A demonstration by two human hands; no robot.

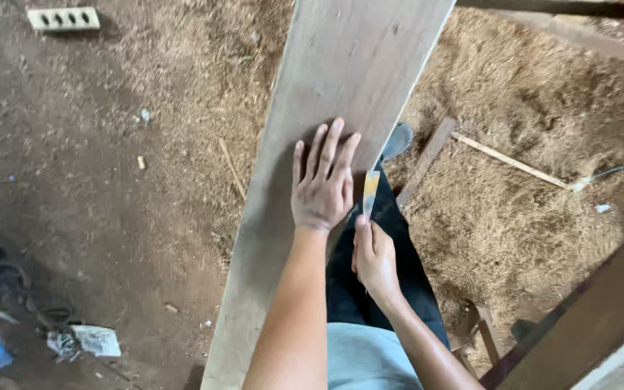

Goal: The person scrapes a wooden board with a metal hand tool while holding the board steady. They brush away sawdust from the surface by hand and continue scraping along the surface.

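Note:
A long grey wooden plank (341, 65) runs from the bottom of the view up and away over the ground. My left hand (321, 180) lies flat on it, fingers spread, near its right edge. My right hand (374, 256) is just beside that edge and grips a small flat yellow and grey tool (370, 192), a scraper or blade, whose tip points up along the plank's side. My dark trousers and a shoe (397, 139) show below the plank.
Sawdust covers the dirt floor (514, 217). A thin wooden strip (510, 160) and a short dark slat (425, 160) lie at right. A perforated brick (64, 19) sits top left. Crumpled paper and scraps (84, 339) lie at lower left. Dark timber (601, 303) crosses the lower right.

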